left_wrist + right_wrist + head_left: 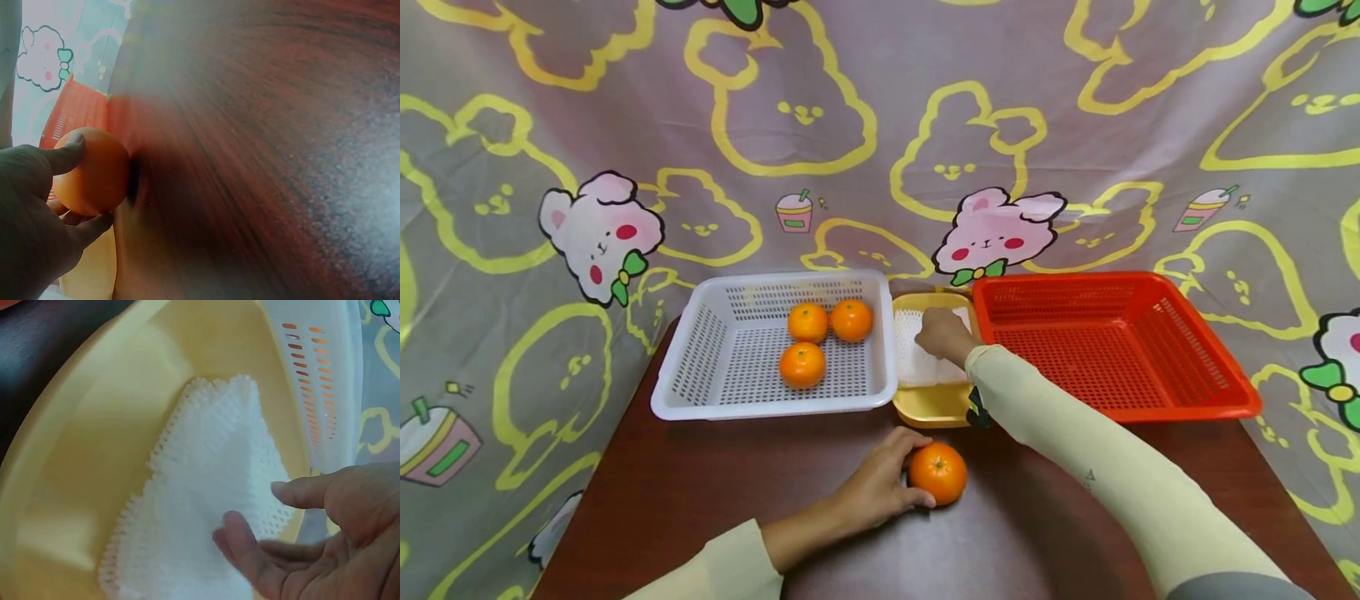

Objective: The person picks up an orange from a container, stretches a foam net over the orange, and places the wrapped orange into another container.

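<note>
My left hand [878, 483] holds an orange [937, 473] on the table, thumb at the near side and fingers at the far side. The left wrist view shows the same orange [94, 175] between thumb and fingertips. Over the yellow basin [934, 408] is my right hand [946, 335], above white foam fruit nets [916, 367] stacked flat. Seen from the right wrist, the thumb and fingers of this hand [325, 544] are apart and loosely bent, with nothing between them. The foam nets [200, 481] lie just beyond the fingertips; contact cannot be made out.
Left of the basin stands a white plastic basket [775, 407] with three oranges [802, 365] inside. A red basket [1150, 410] stands to the right, no fruit visible in it. The dark wooden table [700, 492] meets a patterned cloth [850, 192] behind.
</note>
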Demonstrator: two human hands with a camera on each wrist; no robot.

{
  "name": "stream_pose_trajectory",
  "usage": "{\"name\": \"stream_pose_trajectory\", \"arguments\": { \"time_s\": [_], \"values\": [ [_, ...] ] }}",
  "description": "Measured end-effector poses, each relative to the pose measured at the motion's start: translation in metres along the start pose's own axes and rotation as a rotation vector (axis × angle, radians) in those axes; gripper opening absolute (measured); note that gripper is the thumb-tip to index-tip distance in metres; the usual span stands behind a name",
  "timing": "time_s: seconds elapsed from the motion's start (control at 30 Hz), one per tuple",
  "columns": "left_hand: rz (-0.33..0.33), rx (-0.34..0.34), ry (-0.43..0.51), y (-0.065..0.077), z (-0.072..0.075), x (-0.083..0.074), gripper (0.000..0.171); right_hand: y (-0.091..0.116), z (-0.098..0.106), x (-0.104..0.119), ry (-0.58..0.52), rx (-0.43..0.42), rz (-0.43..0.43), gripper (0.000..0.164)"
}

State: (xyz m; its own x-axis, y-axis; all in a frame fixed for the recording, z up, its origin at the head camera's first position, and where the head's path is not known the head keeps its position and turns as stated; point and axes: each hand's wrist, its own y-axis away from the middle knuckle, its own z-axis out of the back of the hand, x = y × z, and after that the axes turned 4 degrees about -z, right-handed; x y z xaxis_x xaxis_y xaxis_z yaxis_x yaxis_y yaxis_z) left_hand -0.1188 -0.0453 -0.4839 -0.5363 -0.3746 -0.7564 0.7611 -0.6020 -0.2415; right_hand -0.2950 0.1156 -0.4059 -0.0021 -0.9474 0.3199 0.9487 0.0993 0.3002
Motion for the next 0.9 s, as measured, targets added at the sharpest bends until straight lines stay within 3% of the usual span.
{"name": "stream_pose_trajectory", "arguments": {
  "time_s": [0.23, 0.4, 0.6, 0.7, 0.8, 0.9],
  "values": [
    [-0.027, 0.006, 0.022, -0.002, -0.001, -0.002, 0.073, -0.004, -0.006, -0.006, -0.117, -0.076, -0.139, 0.013],
    [-0.015, 0.005, 0.049, -0.001, 0.0, -0.002, 0.073, -0.006, -0.008, -0.008, -0.252, -0.075, -0.184, 0.016],
    [0.019, 0.023, 0.074, -0.002, 0.001, -0.002, 0.074, -0.005, -0.003, -0.005, -0.34, -0.039, -0.194, 0.028],
    [0.017, 0.026, 0.055, -0.003, 0.002, -0.001, 0.073, -0.001, -0.001, -0.005, -0.419, -0.035, -0.18, 0.022],
    [0.02, 0.029, 0.041, -0.003, 0.003, 0.0, 0.072, 0.002, 0.001, -0.007, -0.465, -0.067, -0.153, 0.014],
    [0.025, 0.034, 0.045, -0.003, 0.003, 0.0, 0.073, 0.006, 0.003, -0.01, -0.504, -0.11, -0.121, 0.016]
  ]
}}
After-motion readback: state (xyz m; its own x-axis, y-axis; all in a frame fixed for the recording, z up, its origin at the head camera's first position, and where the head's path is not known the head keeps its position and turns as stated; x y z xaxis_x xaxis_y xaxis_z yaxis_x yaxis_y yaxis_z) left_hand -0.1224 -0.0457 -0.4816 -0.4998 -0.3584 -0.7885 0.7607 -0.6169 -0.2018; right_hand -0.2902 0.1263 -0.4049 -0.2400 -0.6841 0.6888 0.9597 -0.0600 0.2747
